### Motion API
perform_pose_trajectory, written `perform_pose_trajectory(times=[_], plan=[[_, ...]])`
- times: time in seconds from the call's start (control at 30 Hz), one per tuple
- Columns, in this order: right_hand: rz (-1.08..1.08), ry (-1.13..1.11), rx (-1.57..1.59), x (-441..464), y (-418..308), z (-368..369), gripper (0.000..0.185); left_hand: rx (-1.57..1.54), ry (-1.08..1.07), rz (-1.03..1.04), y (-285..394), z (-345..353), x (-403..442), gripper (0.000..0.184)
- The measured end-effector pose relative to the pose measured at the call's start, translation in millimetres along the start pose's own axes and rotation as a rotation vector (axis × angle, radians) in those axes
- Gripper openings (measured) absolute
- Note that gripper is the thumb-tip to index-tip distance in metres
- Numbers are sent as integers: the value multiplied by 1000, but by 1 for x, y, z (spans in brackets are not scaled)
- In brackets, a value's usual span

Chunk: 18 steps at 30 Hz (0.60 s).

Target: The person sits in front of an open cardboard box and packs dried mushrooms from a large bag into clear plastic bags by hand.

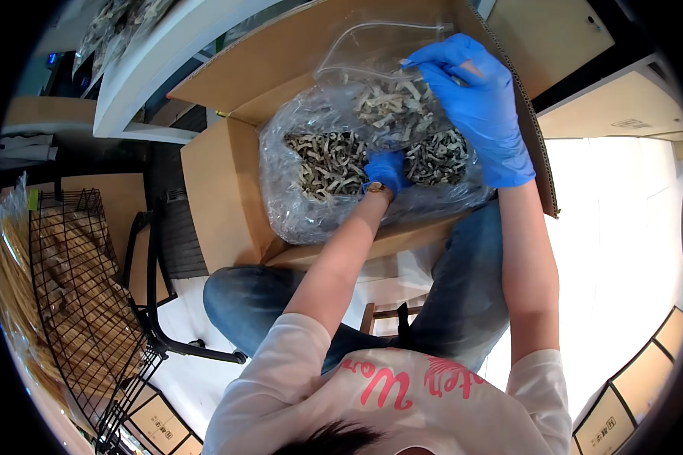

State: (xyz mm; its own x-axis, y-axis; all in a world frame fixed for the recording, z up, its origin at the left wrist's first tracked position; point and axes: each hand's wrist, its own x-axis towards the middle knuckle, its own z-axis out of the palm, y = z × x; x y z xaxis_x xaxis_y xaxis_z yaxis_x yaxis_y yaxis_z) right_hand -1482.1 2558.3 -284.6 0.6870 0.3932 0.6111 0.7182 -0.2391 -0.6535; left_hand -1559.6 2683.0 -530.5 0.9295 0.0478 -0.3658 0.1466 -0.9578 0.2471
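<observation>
My right hand (478, 106), in a blue glove with a skin-toned patch near the thumb, pinches the rim of a clear zip bag (391, 47). That bag holds some grey-brown dried strips (393, 106) and lies tilted over the open carton (220, 189). Down in the carton is my left hand (387, 171), gloved in blue too. It reaches among more dried strips (326, 163) at the bag's lower end, its fingers hidden. A large clear plastic liner (281, 189) surrounds the loose strips.
Carton flaps stand up around the liner, and the box sits close against my knees. To the left is a black wire cart (91, 303) with long tan bundles in plastic. A white frame (133, 83) rises at upper left. Cartons (611, 417) line the lower right.
</observation>
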Motion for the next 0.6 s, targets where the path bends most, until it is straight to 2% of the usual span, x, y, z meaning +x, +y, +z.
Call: perform_pose_trajectory(times=[0.07, 0.1, 0.17, 0.2, 0.23, 0.3, 0.33, 0.37, 0.4, 0.43, 0.57, 0.6], plan=[[26, 0, 33, -1, 5, 1, 11, -87, -129, -64, -1, 6, 6, 72], [50, -4, 76, -1, 6, 1, 11, -85, -125, -59, -7, 19, 10, 72], [53, 10, 102, 1, 7, 1, 10, -70, 58, 53, -22, 36, 14, 68], [69, -7, 72, 2, 6, 0, 10, -18, -74, 79, -15, 14, 7, 70], [87, -26, 42, 3, 5, -1, 10, -13, -62, 84, -19, 22, 3, 70], [59, -38, 21, 4, 4, -3, 8, -267, 288, 176, -28, 50, 7, 57], [43, -71, -38, 7, 3, -6, 7, -183, 156, 196, -26, 30, 9, 51], [25, -68, -41, 8, 1, -9, 9, -190, 165, 150, -34, 51, 16, 40], [29, -49, -56, 5, 2, -10, 10, -214, 207, 205, -38, 62, 25, 37], [-47, -97, -173, 4, 6, -12, 13, -309, -35, 99, -24, 29, 14, 40], [43, -59, -61, 1, 3, 8, 10, -529, 252, 315, -78, 66, 17, 41], [54, -74, -48, -1, 11, 11, 11, -442, 286, 383, -77, 57, 12, 40]])
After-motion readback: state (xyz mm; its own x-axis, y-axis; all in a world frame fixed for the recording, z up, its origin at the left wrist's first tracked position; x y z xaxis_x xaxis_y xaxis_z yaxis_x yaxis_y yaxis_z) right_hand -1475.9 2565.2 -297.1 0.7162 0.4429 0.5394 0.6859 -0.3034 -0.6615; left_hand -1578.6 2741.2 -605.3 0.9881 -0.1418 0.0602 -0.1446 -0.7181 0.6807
